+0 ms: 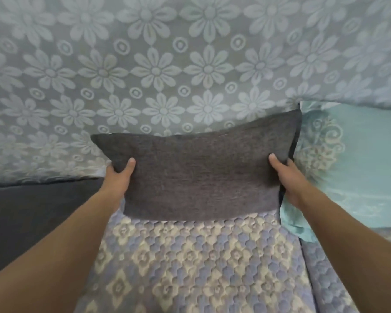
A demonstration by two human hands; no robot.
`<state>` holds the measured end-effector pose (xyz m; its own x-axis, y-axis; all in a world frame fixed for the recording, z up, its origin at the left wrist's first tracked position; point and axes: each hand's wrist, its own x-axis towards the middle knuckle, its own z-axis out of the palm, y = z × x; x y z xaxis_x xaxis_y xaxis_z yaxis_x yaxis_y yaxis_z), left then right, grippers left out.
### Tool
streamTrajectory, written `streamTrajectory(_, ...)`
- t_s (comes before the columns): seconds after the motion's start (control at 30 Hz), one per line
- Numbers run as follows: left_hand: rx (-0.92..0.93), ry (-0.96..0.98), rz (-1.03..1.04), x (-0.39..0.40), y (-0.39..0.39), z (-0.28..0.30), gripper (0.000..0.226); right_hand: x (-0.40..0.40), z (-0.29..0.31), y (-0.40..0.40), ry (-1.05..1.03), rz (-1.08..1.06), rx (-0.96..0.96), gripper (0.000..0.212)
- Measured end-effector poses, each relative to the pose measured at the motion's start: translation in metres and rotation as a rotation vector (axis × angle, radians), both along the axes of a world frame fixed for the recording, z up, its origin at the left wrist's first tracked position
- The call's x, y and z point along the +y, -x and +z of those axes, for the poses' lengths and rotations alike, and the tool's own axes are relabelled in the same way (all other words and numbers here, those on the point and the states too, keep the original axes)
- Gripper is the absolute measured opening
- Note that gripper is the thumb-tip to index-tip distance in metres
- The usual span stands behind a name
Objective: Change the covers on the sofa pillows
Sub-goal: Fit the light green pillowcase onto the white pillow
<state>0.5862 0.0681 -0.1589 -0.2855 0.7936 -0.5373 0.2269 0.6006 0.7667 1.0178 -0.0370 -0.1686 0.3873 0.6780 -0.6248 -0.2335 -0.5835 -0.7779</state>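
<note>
Sofa back draped in a grey-blue floral throw; seat carries a quilted lilac-and-cream cover. Dark bare upholstery shows at the seat's left edge.

Grey pillow: held upright against the sofa back, lower edge at or just above the rear of the seat; contact not resolvable. A pale turquoise pillow leans just beside it toward the seat's right end, with loose turquoise cloth trailing from below the grey pillow's right corner.

Left hand: clamped on the pillow's left edge, thumb on the front face, fingers hidden behind. Right hand: same grasp on the right edge, thumb on the front face, fingers out of sight behind. Both grasping firmly.

Step, as judged: handling the grey pillow at the sofa back, either lifting it off for a cover change or seating it there. Cannot tell which.

Next move calls for: if removal, draw it toward the seat's front edge and find the cover's opening, which is not visible from here; if placement, settle it and let go.
</note>
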Motion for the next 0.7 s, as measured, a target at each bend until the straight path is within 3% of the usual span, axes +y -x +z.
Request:
streamTrajectory(0.07,-0.001,0.002,-0.005,0.001,0.000,-0.003,0.088,0.003,0.001,0.006,0.072,0.011,-0.125,0.103)
streamTrajectory(0.13,0.123,-0.044,-0.029,-0.003,-0.007,0.001,0.087,0.002,0.005,0.012,0.064,-0.039,-0.284,0.067)
streamTrajectory(0.2,0.220,-0.124,-0.040,-0.014,-0.013,0.004,0.078,-0.008,0.005,0.011,0.045,-0.114,-0.445,0.045)
streamTrajectory(0.3,0.097,-0.093,-0.127,-0.022,-0.011,0.000,0.065,-0.013,0.010,0.018,0.100,-0.146,-0.464,0.046)
streamTrajectory(0.37,0.045,0.004,-0.285,-0.027,-0.007,-0.007,0.063,-0.016,0.007,0.026,0.220,-0.128,-0.431,0.062)
streamTrajectory(0.4,0.043,0.034,-0.331,-0.031,-0.011,-0.007,0.065,-0.016,0.004,0.030,0.284,-0.110,-0.457,0.070)
streamTrajectory(0.47,0.075,0.060,-0.313,-0.044,-0.009,-0.006,0.068,-0.013,0.019,0.064,0.319,-0.083,-0.616,0.065)
streamTrajectory(0.6,0.156,0.106,-0.235,-0.073,0.043,-0.018,0.068,-0.014,0.046,0.177,0.037,-0.024,-0.851,0.046)
streamTrajectory(0.7,0.243,0.074,-0.251,-0.088,0.127,-0.030,0.053,-0.011,0.036,0.275,-0.044,0.202,-0.830,0.038)
